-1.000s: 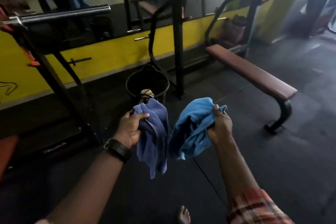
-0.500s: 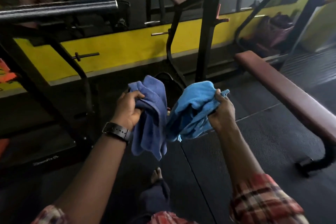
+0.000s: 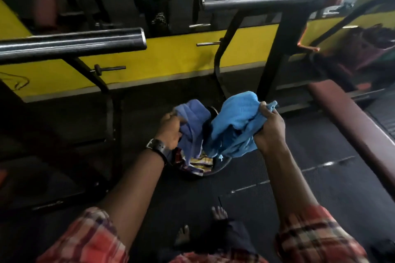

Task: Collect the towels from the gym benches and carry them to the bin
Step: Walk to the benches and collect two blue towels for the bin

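Bare feet (image 3: 181,236) on the floor. L hand (image 3: 170,129) fingers grip the dark blue towel (image 3: 193,126). R hand (image 3: 270,128) fingers grip the light blue towel (image 3: 233,126). Both towels hang right over the bin (image 3: 222,167), w/ a checked cloth (image 3: 201,164) inside. Steel bar (image 3: 70,42) farther back.

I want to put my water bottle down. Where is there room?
The maroon bench pad on the right is bare. So is the floor mat between it and the right arm. Crowded in the middle: the left hand grips the dark blue towel and the right hand the light blue towel over the bin, which holds checked cloth.
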Demonstrator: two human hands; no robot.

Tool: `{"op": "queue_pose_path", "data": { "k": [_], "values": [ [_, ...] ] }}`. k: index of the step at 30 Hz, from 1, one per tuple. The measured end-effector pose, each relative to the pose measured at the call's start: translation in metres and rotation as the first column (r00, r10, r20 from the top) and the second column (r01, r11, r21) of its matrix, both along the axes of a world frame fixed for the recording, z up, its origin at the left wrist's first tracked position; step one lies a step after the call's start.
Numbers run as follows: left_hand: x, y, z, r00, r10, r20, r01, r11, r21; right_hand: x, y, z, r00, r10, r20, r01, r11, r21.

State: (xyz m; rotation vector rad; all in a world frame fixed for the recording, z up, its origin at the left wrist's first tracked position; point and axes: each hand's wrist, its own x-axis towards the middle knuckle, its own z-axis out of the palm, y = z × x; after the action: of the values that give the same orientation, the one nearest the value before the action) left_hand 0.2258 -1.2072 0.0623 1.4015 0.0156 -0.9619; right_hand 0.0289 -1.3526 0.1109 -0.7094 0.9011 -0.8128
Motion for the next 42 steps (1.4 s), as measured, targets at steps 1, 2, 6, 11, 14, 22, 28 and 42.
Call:
{"op": "queue_pose_path", "data": {
  "k": [1,2,6,11,14,22,28,42],
  "values": [
    [0.003,-0.003,-0.006,0.999,0.017,-0.032,-0.017,1.0,0.016,0.008,-0.01,-0.003,1.0,0.012,-0.023,-0.012,1.0,-0.004],
    [0.007,-0.008,-0.011,0.994,0.073,-0.077,-0.071,0.997,0.025,0.02,-0.024,-0.007,0.998,0.031,-0.049,-0.031,1.0,-0.005],
    [0.013,-0.017,-0.024,0.965,0.223,-0.139,-0.215,0.974,0.068,0.055,-0.064,-0.028,0.982,0.124,-0.14,-0.128,0.992,-0.019],
    [0.013,-0.029,-0.018,0.922,0.367,-0.123,-0.354,0.928,0.12,0.09,-0.096,-0.063,0.925,0.288,-0.247,-0.304,0.952,-0.029],
    [0.009,-0.037,-0.016,0.899,0.427,-0.097,-0.413,0.9,0.139,0.104,-0.105,-0.084,0.824,0.418,-0.381,-0.477,0.876,-0.071],
    [-0.02,-0.018,-0.007,0.799,0.598,-0.065,-0.581,0.795,0.174,0.131,-0.091,-0.1,0.665,0.654,-0.36,-0.703,0.712,-0.004],
    [-0.048,0.039,0.01,0.675,0.736,-0.059,-0.726,0.676,0.129,0.151,-0.034,-0.089,0.543,0.784,-0.299,-0.821,0.571,0.008],
    [-0.273,0.31,0.045,0.173,0.984,0.035,-0.985,0.172,0.022,0.056,0.284,-0.031,0.012,0.984,-0.179,-0.998,0.001,-0.061]
  ]
}}
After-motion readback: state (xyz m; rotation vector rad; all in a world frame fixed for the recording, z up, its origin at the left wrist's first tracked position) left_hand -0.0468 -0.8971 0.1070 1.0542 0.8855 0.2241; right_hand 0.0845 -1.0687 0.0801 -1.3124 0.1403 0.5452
